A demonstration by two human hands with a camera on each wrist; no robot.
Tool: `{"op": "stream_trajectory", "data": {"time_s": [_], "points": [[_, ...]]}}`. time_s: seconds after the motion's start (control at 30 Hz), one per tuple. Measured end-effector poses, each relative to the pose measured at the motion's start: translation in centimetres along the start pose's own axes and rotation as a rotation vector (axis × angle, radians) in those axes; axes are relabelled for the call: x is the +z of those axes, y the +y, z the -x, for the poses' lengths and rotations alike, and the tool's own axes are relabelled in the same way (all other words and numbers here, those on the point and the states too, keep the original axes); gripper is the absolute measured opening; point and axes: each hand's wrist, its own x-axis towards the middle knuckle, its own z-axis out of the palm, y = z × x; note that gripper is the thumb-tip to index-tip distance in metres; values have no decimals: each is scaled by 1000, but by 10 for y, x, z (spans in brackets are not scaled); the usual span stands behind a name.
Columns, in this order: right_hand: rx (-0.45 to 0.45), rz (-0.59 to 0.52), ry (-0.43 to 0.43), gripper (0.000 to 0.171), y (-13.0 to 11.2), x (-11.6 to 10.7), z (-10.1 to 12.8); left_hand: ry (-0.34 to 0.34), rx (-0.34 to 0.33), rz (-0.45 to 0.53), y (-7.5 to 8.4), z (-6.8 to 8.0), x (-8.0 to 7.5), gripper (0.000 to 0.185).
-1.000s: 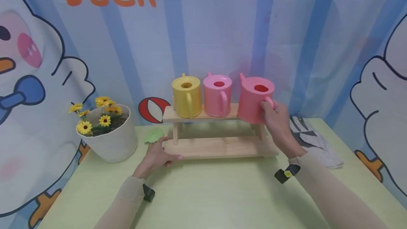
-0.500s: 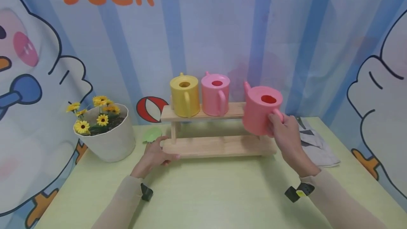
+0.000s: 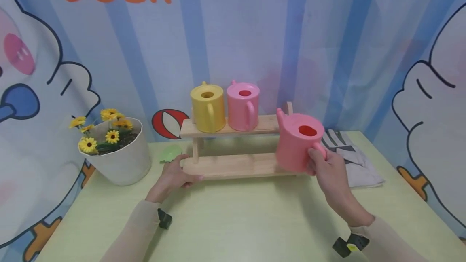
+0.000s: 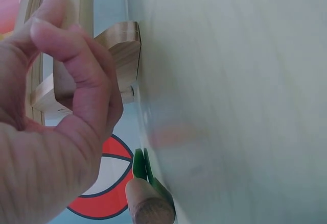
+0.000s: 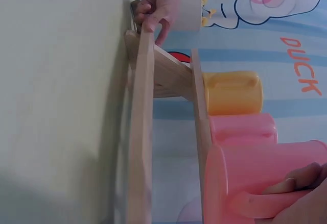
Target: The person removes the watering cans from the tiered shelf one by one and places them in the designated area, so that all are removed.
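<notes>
My right hand point(image 3: 333, 177) grips the handle of a coral-pink watering can point(image 3: 295, 148), held slightly tilted in front of the right end of a two-tier wooden shelf point(image 3: 233, 165). The can overlaps the lower tier in the head view. In the right wrist view its round base faces the shelf boards. My left hand point(image 3: 174, 176) holds the left end of the lower board, thumb at the front edge and fingers curled at the end. On the upper tier stand a yellow watering can point(image 3: 207, 110) and a lighter pink one point(image 3: 240, 110), side by side.
A white pot point(image 3: 120, 165) of yellow flowers stands at the left. Beside the shelf lies a green tool point(image 3: 170, 153) with a wooden handle point(image 4: 150, 203). Grey-and-white folded fabric point(image 3: 358, 169), perhaps gloves, lies at the right. A printed curtain point(image 3: 247, 31) hangs behind the table point(image 3: 236, 221).
My right hand has lifted the coral-pink watering can off the upper tier and brought it forward and down. My left hand has kept its hold on the shelf.
</notes>
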Motion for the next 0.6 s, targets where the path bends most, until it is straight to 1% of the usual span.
{"op": "stream_trajectory", "data": {"time_s": [0.1, 0.27, 0.43, 0.6], "points": [[3, -21, 4, 40, 6, 1, 5, 5, 3, -11, 0, 0, -2, 106], [32, -30, -5, 38, 17, -1, 15, 13, -14, -21, 0, 0, -1, 107], [71, -11, -3, 33, 27, -4, 24, 1, -24, 1, 0, 1, -2, 107], [120, 27, 15, 33, 36, -5, 31, -15, -37, 10, 0, 1, -2, 108]]}}
